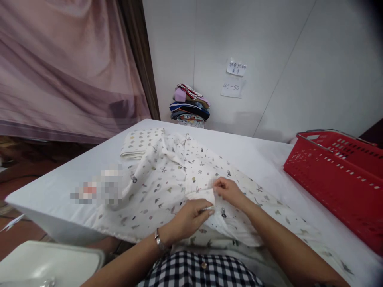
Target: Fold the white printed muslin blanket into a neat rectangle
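Observation:
A large white printed cloth (161, 187) spreads over the table, with small leaf and animal-like motifs, and its near part hangs over the front edge towards my body. My left hand (194, 217), wearing a metal wristband, pinches a folded edge of this cloth between thumb and fingers. Just to the right and slightly farther off, my right hand (229, 191) has its fingers closed on the same cloth near that edge. A folded white cloth with a small repeated print (142, 141) lies at the back left, touching the spread cloth.
A red perforated basket (338, 183) stands on the right of the white-covered table (68, 191). Behind the table rises a stack of folded fabrics (190, 105) near the wall. A white stool (50, 263) is at lower left, and a pink curtain (68, 63) hangs behind.

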Available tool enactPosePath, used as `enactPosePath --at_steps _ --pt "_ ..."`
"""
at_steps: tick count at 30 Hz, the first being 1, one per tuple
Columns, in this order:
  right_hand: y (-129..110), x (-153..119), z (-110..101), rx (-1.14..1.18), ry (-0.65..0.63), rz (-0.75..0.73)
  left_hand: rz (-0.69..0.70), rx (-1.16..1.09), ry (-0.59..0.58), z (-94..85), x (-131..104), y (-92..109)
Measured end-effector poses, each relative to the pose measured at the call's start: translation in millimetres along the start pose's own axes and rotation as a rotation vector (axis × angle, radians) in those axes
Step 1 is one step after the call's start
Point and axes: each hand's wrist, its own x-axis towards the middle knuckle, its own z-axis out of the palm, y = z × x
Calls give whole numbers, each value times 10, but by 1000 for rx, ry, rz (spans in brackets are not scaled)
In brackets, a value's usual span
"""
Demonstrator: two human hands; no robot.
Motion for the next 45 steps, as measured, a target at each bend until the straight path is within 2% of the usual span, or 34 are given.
enactPosePath --at_steps 2,4,6,9,11,13,16,19,21,27,31,42,45 --pt "34 -16 -58 -28 19 84 6 -13 28 -9 28 9" --pt "90 -39 -35 -76 -88 138 18 -23 30 -4 38 16" --pt "144 -60 82 -152 -154 97 24 -28 12 13 29 22" --pt "163 -58 314 -241 -132 23 20 -31 -5 42 -4 22" --pt "116 -40 389 -207 -118 -13 16 -30 -7 45 -26 14" --pt "35 -23 336 -108 -64 -91 8 -27 6 22 -36 2" --pt "-87 -28 60 87 98 -184 -12 -20 65 -72 -12 1" --pt "-171 -88 -230 272 227 -154 3 -31 145 -187 74 45" --pt "-223 -159 -323 321 238 -150 38 -54 188 -227 162 99" --pt "-423 -390 -257 354 121 -208 101 -179 229 -122 410 222" --pt "-494 -478 -256 342 140 -200 50 -146 264 -70 471 207" --pt "-544 -559 -296 209 127 -256 17 -152 225 -77 509 211" --pt "-568 -568 -290 123 165 -260 5 -124 213 -71 535 241"
